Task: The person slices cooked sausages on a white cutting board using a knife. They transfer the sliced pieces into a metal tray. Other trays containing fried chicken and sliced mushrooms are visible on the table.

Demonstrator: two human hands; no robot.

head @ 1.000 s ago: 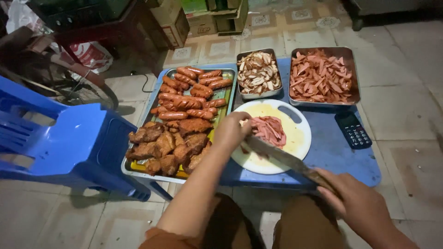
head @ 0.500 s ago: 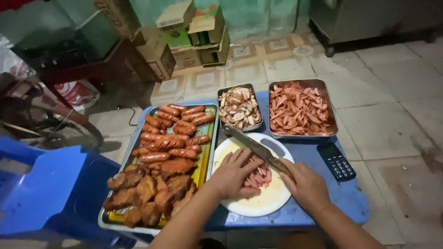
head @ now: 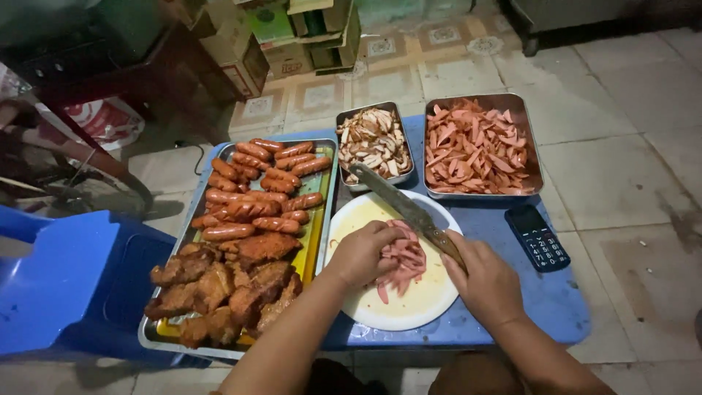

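My left hand [head: 362, 254] presses down on a pile of pink sliced sausage strips [head: 404, 262] lying on a round white cutting board [head: 409, 303]. My right hand [head: 485, 279] grips the wooden handle of a large knife [head: 395, 199], whose blade points up and left, over the board's far edge. Both hands meet over the middle of the board, on a low blue table [head: 545, 296].
A long metal tray [head: 320, 227] of grilled sausages and fried meat pieces lies left of the board. Behind it stand a small pan of pale slices [head: 374, 143] and a larger pan of pink strips [head: 475, 146]. A dark phone [head: 538, 238] lies right. A blue plastic chair [head: 62, 281] stands left.
My left hand came down from the board's edge onto the pink slices and gathered them. My right hand brought the knife in from the right, closer over the board.
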